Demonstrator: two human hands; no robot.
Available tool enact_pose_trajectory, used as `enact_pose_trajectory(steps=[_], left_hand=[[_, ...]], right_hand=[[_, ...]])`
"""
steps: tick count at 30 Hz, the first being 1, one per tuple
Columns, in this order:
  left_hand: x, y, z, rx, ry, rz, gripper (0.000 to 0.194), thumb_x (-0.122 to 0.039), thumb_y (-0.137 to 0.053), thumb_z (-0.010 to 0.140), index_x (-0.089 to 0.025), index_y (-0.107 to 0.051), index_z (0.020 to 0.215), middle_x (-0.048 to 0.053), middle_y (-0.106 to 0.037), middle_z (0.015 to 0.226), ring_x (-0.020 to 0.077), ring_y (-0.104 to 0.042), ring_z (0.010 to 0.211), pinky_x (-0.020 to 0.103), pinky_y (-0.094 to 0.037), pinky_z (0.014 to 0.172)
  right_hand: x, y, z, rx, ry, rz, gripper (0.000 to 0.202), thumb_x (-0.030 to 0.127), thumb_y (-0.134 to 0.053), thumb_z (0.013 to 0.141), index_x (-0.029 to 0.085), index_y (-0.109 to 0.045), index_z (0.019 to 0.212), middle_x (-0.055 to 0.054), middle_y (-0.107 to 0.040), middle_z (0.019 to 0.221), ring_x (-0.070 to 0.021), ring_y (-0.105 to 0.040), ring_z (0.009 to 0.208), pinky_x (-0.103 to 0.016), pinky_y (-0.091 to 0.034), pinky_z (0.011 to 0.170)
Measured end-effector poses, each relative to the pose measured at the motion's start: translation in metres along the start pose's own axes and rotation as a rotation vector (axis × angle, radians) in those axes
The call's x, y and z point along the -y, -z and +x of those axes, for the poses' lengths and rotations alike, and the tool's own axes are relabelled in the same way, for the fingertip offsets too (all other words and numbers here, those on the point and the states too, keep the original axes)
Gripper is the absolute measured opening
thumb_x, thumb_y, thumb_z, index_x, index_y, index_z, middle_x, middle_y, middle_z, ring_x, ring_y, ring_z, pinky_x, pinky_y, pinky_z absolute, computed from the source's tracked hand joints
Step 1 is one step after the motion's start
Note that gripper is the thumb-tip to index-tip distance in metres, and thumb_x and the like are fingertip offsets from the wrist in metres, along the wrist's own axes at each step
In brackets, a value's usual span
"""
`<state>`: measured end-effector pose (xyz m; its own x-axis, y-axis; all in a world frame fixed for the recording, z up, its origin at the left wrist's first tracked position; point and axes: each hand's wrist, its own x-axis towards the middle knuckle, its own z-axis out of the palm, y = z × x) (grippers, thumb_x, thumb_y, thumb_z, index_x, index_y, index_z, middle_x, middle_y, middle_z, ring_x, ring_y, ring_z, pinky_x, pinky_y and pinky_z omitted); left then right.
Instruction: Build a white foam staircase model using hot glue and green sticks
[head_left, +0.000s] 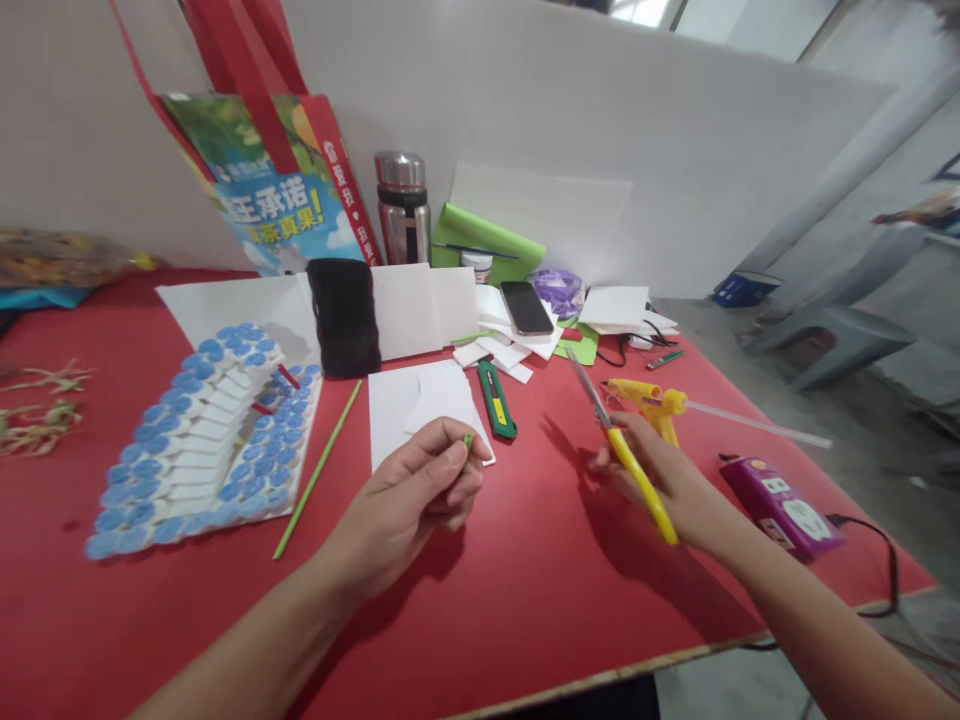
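Observation:
My left hand (427, 475), near the middle of the red table (517, 590), pinches a small green piece (468, 440) between thumb and forefinger; most of it is hidden by the fingers. In my right hand (652, 465) is a pair of scissors (637, 480) with yellow handles, blades pointing away from me. A green box cutter (496, 400) lies just beyond my left hand, beside white sheets (394, 405). Right of the scissors rests a yellow glue gun (652, 400) with a clear glue stick in its back. A thin green strip (319, 470) lies left of my left hand.
On the left stands a white model (202, 440) with steps and blue discs. Behind are a black phone-like slab (344, 318), a steel flask (403, 205), a printed bag (281, 200) and a phone (526, 307). A purple box (780, 505) with a cord sits near the right edge.

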<state>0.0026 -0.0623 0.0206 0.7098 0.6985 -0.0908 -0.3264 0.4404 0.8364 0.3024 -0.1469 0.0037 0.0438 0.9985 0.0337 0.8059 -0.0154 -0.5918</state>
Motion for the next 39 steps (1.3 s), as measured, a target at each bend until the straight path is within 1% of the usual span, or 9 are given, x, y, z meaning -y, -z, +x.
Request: enact_pose_trajectory(steps=[2,4,7,9,11,18,25,33,39], left_hand=[[0.004,0.001,0.000,-0.019,-0.052,0.077,0.019,-0.040,-0.064,0.101,-0.022,-0.069,0.097,-0.003,-0.044,0.068,0.0112,-0.032,0.060,0.024,-0.029,0.056],[0.007,0.000,-0.001,-0.052,-0.110,0.160,0.017,-0.040,-0.065,0.101,-0.023,-0.070,0.100,-0.002,-0.048,0.071,0.0116,-0.036,0.063,0.025,-0.031,0.059],[0.010,-0.002,-0.004,-0.086,-0.159,0.257,0.017,-0.041,-0.065,0.102,-0.025,-0.070,0.100,-0.002,-0.050,0.074,0.0119,-0.039,0.066,0.025,-0.031,0.061],[0.010,-0.002,-0.005,-0.097,-0.168,0.310,0.019,-0.042,-0.065,0.101,-0.025,-0.069,0.098,-0.002,-0.052,0.077,0.0119,-0.040,0.066,0.025,-0.032,0.061],[0.010,-0.001,-0.006,-0.104,-0.182,0.374,0.021,-0.045,-0.066,0.100,-0.025,-0.068,0.098,-0.001,-0.056,0.083,0.0121,-0.042,0.067,0.026,-0.034,0.062],[0.010,0.003,-0.008,-0.105,-0.212,0.517,0.026,-0.050,-0.060,0.102,-0.025,-0.068,0.102,-0.001,-0.055,0.080,0.0141,-0.045,0.067,0.029,-0.036,0.064],[0.003,0.002,-0.006,-0.126,-0.243,0.664,0.028,-0.047,-0.058,0.104,-0.023,-0.067,0.092,0.000,-0.055,0.079,0.0147,-0.047,0.069,0.029,-0.038,0.066],[0.000,-0.002,-0.005,-0.132,-0.281,0.648,0.025,-0.042,-0.058,0.105,-0.022,-0.064,0.090,-0.002,-0.055,0.078,0.0139,-0.046,0.068,0.028,-0.038,0.065],[0.001,-0.003,-0.005,-0.143,-0.280,0.658,0.027,-0.045,-0.056,0.105,-0.023,-0.065,0.092,-0.001,-0.058,0.080,0.0145,-0.044,0.067,0.029,-0.037,0.063]], right_hand=[[0.010,0.004,-0.010,-0.053,0.125,0.175,0.042,0.037,-0.058,0.099,0.029,-0.042,0.137,-0.009,-0.069,0.113,-0.0278,-0.071,0.105,-0.041,-0.059,0.089],[0.031,0.007,-0.017,-0.042,0.170,0.183,0.046,0.043,-0.068,0.097,0.033,-0.046,0.136,-0.008,-0.066,0.119,-0.0280,-0.069,0.111,-0.039,-0.060,0.090],[0.064,0.006,-0.021,0.019,0.270,0.149,0.064,0.057,-0.079,0.088,0.029,-0.047,0.136,-0.010,-0.066,0.123,-0.0295,-0.070,0.108,-0.039,-0.061,0.087],[0.079,0.003,-0.020,0.006,0.325,0.095,0.071,0.063,-0.083,0.081,0.026,-0.050,0.133,-0.011,-0.067,0.119,-0.0296,-0.071,0.102,-0.040,-0.061,0.084],[0.087,0.000,-0.017,-0.022,0.344,0.034,0.072,0.064,-0.086,0.077,0.025,-0.052,0.128,-0.011,-0.069,0.114,-0.0293,-0.071,0.097,-0.041,-0.060,0.082],[0.088,-0.008,-0.006,-0.008,0.358,-0.015,0.075,0.063,-0.086,0.077,0.021,-0.053,0.129,-0.012,-0.070,0.111,-0.0294,-0.071,0.096,-0.043,-0.060,0.080],[0.089,-0.012,0.000,0.029,0.355,-0.024,0.079,0.064,-0.085,0.078,0.017,-0.054,0.134,-0.014,-0.069,0.114,-0.0303,-0.071,0.098,-0.046,-0.061,0.083],[0.092,-0.009,0.003,0.097,0.316,0.008,0.074,0.066,-0.082,0.080,0.018,-0.058,0.130,-0.016,-0.069,0.116,-0.0313,-0.070,0.101,-0.047,-0.061,0.087],[0.090,-0.013,0.002,0.103,0.324,0.046,0.082,0.072,-0.078,0.081,0.017,-0.056,0.137,-0.015,-0.069,0.115,-0.0307,-0.071,0.102,-0.045,-0.060,0.088]])
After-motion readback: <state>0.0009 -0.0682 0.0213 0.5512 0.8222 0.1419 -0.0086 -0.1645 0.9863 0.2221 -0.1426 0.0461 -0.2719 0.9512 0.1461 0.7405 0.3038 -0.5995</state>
